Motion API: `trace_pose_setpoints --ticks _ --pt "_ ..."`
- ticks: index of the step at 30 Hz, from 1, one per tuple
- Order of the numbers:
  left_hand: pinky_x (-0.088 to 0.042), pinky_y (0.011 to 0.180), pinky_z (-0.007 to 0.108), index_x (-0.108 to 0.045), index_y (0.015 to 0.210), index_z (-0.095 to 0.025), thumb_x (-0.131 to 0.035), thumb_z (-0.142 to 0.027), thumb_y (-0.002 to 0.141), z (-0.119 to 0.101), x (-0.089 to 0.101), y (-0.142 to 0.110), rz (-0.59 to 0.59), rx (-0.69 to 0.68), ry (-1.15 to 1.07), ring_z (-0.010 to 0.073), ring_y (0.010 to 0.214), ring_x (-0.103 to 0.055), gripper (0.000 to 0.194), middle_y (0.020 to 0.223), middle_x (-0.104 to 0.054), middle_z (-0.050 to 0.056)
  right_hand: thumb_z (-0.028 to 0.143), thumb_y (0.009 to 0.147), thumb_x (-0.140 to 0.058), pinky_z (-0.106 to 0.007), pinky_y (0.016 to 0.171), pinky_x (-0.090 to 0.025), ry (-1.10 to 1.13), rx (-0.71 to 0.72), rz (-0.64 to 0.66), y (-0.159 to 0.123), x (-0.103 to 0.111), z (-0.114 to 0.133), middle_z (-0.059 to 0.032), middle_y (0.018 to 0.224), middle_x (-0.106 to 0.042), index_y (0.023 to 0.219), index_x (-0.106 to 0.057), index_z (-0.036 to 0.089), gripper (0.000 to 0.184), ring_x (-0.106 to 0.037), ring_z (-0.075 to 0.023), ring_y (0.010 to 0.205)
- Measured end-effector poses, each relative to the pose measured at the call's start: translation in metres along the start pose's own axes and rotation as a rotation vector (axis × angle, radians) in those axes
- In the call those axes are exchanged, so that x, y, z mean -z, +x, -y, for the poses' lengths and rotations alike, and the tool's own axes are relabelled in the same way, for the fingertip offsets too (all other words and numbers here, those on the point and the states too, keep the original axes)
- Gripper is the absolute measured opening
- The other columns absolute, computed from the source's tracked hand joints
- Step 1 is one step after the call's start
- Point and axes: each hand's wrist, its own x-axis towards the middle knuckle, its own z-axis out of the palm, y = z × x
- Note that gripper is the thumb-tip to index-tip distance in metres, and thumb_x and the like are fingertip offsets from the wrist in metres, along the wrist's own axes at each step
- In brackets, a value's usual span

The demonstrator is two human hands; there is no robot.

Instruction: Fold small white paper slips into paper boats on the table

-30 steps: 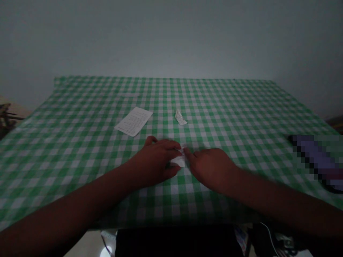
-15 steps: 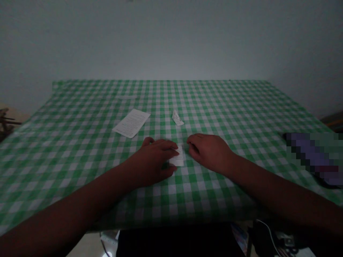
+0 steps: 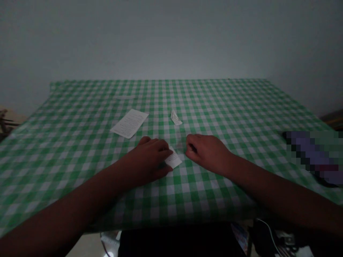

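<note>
My left hand (image 3: 150, 159) rests on the green checked tablecloth (image 3: 80, 150) with its fingers pressed together on a small folded white paper (image 3: 174, 160), which lies tilted under the fingertips. Just right of the paper sits my right hand (image 3: 206, 151), fingers curled loosely inward, apart from the paper and holding nothing I can see. The room is dim.
A flat printed sheet (image 3: 130, 123) lies beyond my left hand. A small folded paper scrap (image 3: 175, 118) sits farther back near the middle. A blurred dark object (image 3: 313, 157) lies at the right edge. Cluttered items show below the table's near edge.
My right hand has let go of the small paper and drawn back to the right. The paper has turned to a slant under my left fingers.
</note>
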Motion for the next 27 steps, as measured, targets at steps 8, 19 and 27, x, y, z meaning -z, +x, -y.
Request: trace_pose_setpoints --ticks 8,19,27 --pt "-0.040 0.103 0.046 -0.060 0.127 -0.021 -0.073 -0.037 0.084 0.011 0.007 -0.001 -0.012 -0.073 -0.142 0.0296 0.124 -0.051 0.048 0.133 -0.057 0.011 0.023 0.091 -0.045 -0.027 0.059 -0.031 0.037 -0.008 -0.008 0.001 -0.002 -0.001 -0.0020 0.080 -0.062 0.088 -0.057 0.017 0.014 -0.052 -0.0134 0.066" --pt "-0.044 0.105 0.041 -0.066 0.117 -0.021 -0.070 -0.031 0.088 0.018 0.010 0.002 0.058 -0.129 -0.248 0.0242 0.118 -0.059 0.031 0.125 -0.065 0.008 0.023 0.093 -0.045 -0.028 0.066 -0.036 0.072 0.068 -0.030 -0.003 -0.001 -0.001 -0.0038 0.086 -0.064 0.093 -0.059 0.016 0.016 -0.056 -0.0152 0.074" --pt "-0.046 0.103 0.041 -0.064 0.122 -0.022 -0.071 -0.030 0.087 0.019 0.010 -0.001 0.036 -0.111 -0.244 0.0243 0.117 -0.059 0.037 0.125 -0.065 0.008 0.022 0.093 -0.045 -0.028 0.067 -0.037 0.099 0.098 -0.022 -0.003 0.000 0.000 -0.0039 0.085 -0.064 0.094 -0.060 0.016 0.017 -0.057 -0.0153 0.074"
